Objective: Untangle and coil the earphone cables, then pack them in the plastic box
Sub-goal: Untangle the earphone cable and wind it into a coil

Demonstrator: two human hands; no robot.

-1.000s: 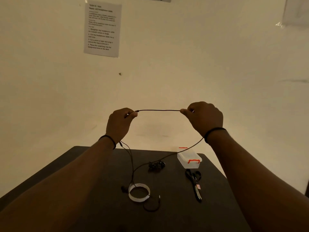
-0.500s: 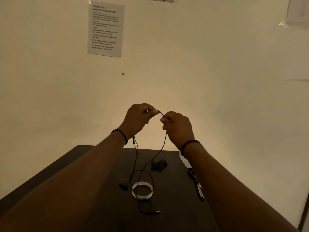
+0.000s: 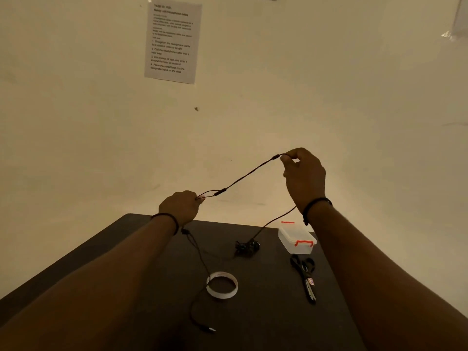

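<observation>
A thin black earphone cable [image 3: 243, 177] is stretched in the air between my hands, above the dark table [image 3: 131, 252]. My left hand [image 3: 180, 206] pinches its lower end, just past a small inline piece. Higher and further right, my right hand [image 3: 304, 177] pinches the other end. From each hand the cable hangs down to the table; one strand ends in a plug [image 3: 210, 329] near the front. A second tangled black bundle [image 3: 247, 247] lies at the table's middle. The clear plastic box [image 3: 296, 240] with orange clasps stands closed at the back right.
A white tape roll [image 3: 222, 285] lies in the middle of the table, with the hanging cable passing beside it. Black scissors [image 3: 305, 277] lie on the right, in front of the box. An instruction sheet [image 3: 172, 40] hangs on the wall behind.
My hands were close together half a second ago. They have now pulled apart, the right one rising to the right and the left one dropping, which draws the cable taut.
</observation>
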